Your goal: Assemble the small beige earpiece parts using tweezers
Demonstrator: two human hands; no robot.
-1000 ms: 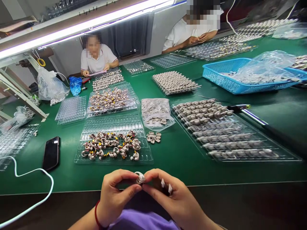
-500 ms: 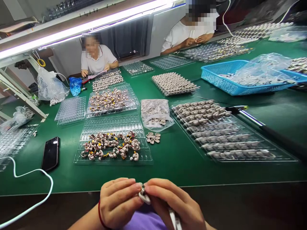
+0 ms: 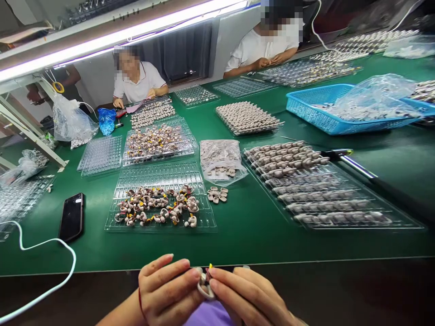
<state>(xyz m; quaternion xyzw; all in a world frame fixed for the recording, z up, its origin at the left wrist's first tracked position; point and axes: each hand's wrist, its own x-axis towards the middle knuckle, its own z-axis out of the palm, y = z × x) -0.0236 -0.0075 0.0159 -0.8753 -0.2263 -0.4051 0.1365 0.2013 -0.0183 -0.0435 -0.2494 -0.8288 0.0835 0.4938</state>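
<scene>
Left fingers [image 3: 181, 283] and right fingers [image 3: 234, 283] pinching beige piece [image 3: 205, 293], loaded tray [image 3: 158, 174], phone [image 3: 72, 217]

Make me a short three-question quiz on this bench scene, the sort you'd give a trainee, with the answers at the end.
1. Multiple choice: what do the left hand and right hand hold between them?
A) a phone
B) a small curved part
C) a blue bag

2. True or false: the blue basket has a clear bag in it.

3. Fill in the gap: a red band is worn just behind the person's own ____ hand.

Key: 1 B; 2 true; 3 left.
</scene>
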